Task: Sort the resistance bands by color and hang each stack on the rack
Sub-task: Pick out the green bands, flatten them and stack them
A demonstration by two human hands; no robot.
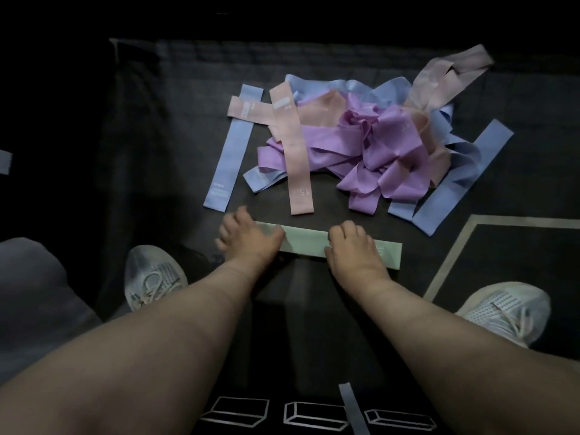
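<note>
Pale green band flat on the dark mat, left hand resting on its left end, right hand nearer its right end, both palms down with fingers relaxed, mixed band pile just beyond

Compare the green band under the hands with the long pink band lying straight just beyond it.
The green band is pale green, the pink band pale pink. The green band lies crosswise before the person; the pink band runs away from them. The left hand and right hand rest on the green band; no hand touches the pink band, which overlaps the pile. Both lie flat and straight.
</note>
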